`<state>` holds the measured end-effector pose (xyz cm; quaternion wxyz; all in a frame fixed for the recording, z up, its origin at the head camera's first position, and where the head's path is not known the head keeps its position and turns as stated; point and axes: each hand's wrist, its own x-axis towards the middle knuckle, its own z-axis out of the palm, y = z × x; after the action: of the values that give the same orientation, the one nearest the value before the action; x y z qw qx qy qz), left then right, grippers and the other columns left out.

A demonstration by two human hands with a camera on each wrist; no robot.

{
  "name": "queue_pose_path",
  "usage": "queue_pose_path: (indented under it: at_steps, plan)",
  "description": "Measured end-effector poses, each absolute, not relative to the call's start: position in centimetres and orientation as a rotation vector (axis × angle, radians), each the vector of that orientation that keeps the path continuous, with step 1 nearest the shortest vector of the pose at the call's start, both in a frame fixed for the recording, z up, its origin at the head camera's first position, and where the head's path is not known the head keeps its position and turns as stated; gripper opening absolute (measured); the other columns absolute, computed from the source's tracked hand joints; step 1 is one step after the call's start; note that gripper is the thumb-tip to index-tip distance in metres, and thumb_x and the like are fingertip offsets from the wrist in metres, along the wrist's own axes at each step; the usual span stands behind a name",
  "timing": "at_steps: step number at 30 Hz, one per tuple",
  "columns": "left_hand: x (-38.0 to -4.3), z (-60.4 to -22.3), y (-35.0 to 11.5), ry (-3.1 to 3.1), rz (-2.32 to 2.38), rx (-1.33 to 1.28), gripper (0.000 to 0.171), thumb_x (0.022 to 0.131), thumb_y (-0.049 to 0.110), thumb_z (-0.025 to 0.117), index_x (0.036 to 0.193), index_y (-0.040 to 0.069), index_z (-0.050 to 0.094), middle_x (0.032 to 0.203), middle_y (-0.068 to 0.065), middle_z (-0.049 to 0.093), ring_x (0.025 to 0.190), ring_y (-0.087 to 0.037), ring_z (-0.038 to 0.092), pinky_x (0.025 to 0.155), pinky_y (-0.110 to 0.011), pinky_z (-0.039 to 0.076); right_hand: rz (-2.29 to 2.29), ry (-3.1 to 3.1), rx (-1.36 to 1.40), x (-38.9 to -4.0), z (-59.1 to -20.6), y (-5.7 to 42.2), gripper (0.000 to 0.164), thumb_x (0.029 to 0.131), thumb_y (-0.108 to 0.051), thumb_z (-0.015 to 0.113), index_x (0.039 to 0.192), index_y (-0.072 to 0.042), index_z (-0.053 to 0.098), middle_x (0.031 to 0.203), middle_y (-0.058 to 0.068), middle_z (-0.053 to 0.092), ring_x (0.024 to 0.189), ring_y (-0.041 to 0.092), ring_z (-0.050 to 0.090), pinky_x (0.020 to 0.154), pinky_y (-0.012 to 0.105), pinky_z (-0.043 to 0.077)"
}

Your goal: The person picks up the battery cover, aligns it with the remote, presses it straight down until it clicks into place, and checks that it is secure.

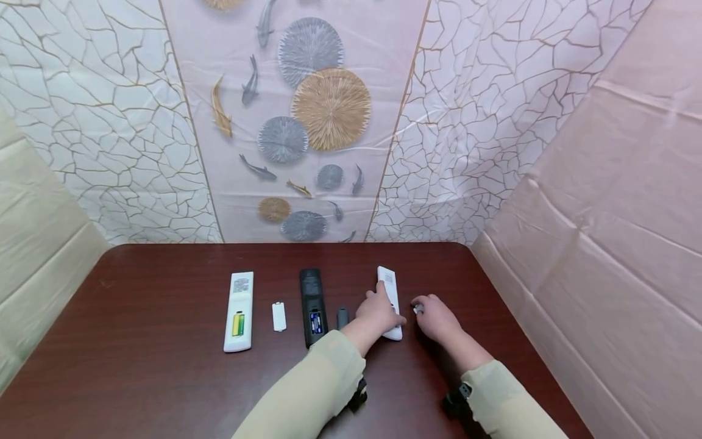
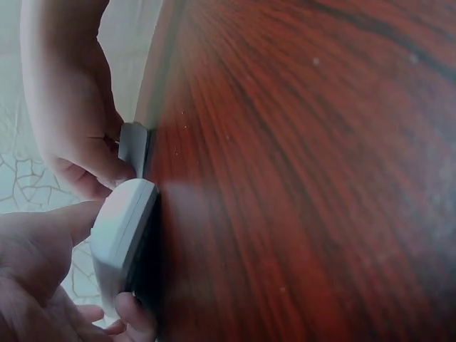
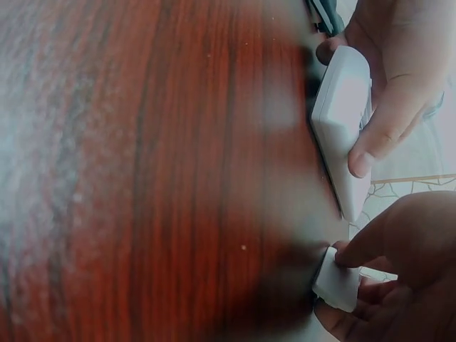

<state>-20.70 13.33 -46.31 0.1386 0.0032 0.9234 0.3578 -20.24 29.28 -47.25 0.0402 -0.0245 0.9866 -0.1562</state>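
Note:
At the right of the table, a white remote control (image 1: pixel 389 279) lies with its back up in the head view. My left hand (image 1: pixel 377 310) grips it, thumb and fingers on opposite sides of its body (image 3: pixel 343 107). Just to the right, my right hand (image 1: pixel 440 321) pinches a small white battery cover (image 3: pixel 338 281) by its edges. The cover touches or hovers just above the tabletop; I cannot tell which. Fingers hide the middle of the remote, so its battery compartment is mostly out of sight.
On the dark red table (image 1: pixel 137 378), a white remote (image 1: pixel 239 305) shows yellow-green batteries, with a white cover (image 1: pixel 279 317) beside it. A black remote (image 1: pixel 312 299) holds blue batteries; its dark grey cover (image 1: pixel 342 317) lies by my left forearm. Patterned cloth (image 1: pixel 307 152) hangs behind.

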Motion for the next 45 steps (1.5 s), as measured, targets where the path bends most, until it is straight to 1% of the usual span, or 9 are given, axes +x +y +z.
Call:
queue_pose_path:
  at_steps: [5, 12, 15, 20, 24, 28, 32, 38, 45]
  plan:
    - [-21.2, -46.8, 13.1, 2.651, 1.089, -0.028, 0.086, 0.091, 0.045, 0.07, 0.153, 0.004, 0.025, 0.129, -0.018, 0.056, 0.093, -0.028, 0.063, 0.074, -0.042, 0.053, -0.495, 3.013, -0.043, -20.0, -47.0, 29.5, 0.03, 0.095, -0.004, 0.048, 0.117, -0.001, 0.068, 0.117, 0.018, 0.062, 0.109, 0.031, 0.059, 0.093, 0.049, 0.048]
    - [-22.3, -47.0, 12.8, 2.631, 1.095, -0.062, 0.071, 0.103, 0.043, 0.049, 0.152, -0.003, 0.028, 0.126, -0.015, 0.063, 0.106, -0.026, 0.065, 0.088, -0.042, 0.053, -0.539, 3.043, -0.052, -19.9, -47.2, 29.9, 0.028, 0.093, -0.002, 0.049, 0.111, -0.003, 0.07, 0.112, 0.016, 0.066, 0.106, 0.031, 0.06, 0.09, 0.049, 0.049]
    - [-22.8, -47.1, 12.8, 2.64, 1.059, -0.058, 0.063, 0.105, 0.041, 0.046, 0.148, -0.003, 0.036, 0.122, -0.014, 0.064, 0.101, -0.025, 0.065, 0.085, -0.041, 0.054, -0.56, 3.06, -0.06, -20.0, -47.1, 29.9, 0.026, 0.092, -0.002, 0.051, 0.108, -0.005, 0.071, 0.111, 0.014, 0.068, 0.106, 0.031, 0.061, 0.09, 0.05, 0.049]
    - [-23.3, -47.0, 12.5, 2.7, 0.997, -0.015, 0.048, 0.105, 0.038, 0.046, 0.129, 0.0, 0.06, 0.11, -0.011, 0.067, 0.09, -0.022, 0.065, 0.078, -0.039, 0.054, -0.599, 3.062, -0.052, -20.0, -46.8, 29.7, 0.024, 0.093, -0.005, 0.054, 0.109, -0.005, 0.072, 0.113, 0.013, 0.068, 0.105, 0.03, 0.062, 0.09, 0.049, 0.05]
    - [-23.5, -46.8, 12.0, 2.701, 0.988, 0.015, 0.043, 0.104, 0.038, 0.048, 0.117, 0.002, 0.067, 0.1, -0.009, 0.068, 0.082, -0.02, 0.064, 0.073, -0.038, 0.053, -0.616, 3.052, -0.055, -20.1, -46.6, 29.4, 0.024, 0.095, -0.007, 0.055, 0.112, -0.006, 0.071, 0.116, 0.013, 0.068, 0.107, 0.03, 0.062, 0.09, 0.05, 0.049]
    - [-23.5, -46.8, 11.7, 2.675, 1.019, 0.025, 0.043, 0.104, 0.04, 0.048, 0.112, 0.004, 0.069, 0.091, -0.007, 0.067, 0.076, -0.019, 0.062, 0.07, -0.037, 0.052, -0.621, 3.05, -0.056, -20.1, -46.5, 29.2, 0.025, 0.095, -0.007, 0.053, 0.113, -0.007, 0.071, 0.117, 0.012, 0.068, 0.106, 0.029, 0.061, 0.089, 0.049, 0.05]
    - [-23.5, -46.9, 11.5, 2.672, 1.03, 0.0, 0.044, 0.104, 0.041, 0.046, 0.114, 0.005, 0.069, 0.095, -0.007, 0.067, 0.078, -0.019, 0.062, 0.071, -0.037, 0.052, -0.647, 3.048, -0.05, -20.1, -46.3, 29.0, 0.027, 0.095, -0.007, 0.051, 0.113, -0.008, 0.071, 0.117, 0.012, 0.067, 0.104, 0.028, 0.061, 0.089, 0.048, 0.049]
    - [-23.2, -46.9, 11.4, 2.553, 1.198, -0.039, 0.039, 0.103, 0.037, 0.048, 0.102, 0.003, 0.067, 0.078, -0.007, 0.064, 0.059, -0.022, 0.063, 0.053, -0.034, 0.051, -0.682, 3.062, -0.059, -19.8, -46.1, 28.7, 0.027, 0.094, -0.006, 0.051, 0.112, -0.009, 0.071, 0.117, 0.012, 0.067, 0.104, 0.027, 0.061, 0.089, 0.049, 0.049]
    - [-22.4, -46.5, 11.2, 2.481, 1.367, -0.072, 0.039, 0.103, 0.031, 0.048, 0.122, -0.001, 0.061, 0.089, -0.009, 0.066, 0.059, -0.02, 0.063, 0.051, -0.032, 0.052, -0.671, 3.079, -0.065, -19.4, -45.9, 28.2, 0.025, 0.094, -0.006, 0.052, 0.108, -0.012, 0.072, 0.109, 0.008, 0.068, 0.089, 0.023, 0.058, 0.081, 0.043, 0.05]
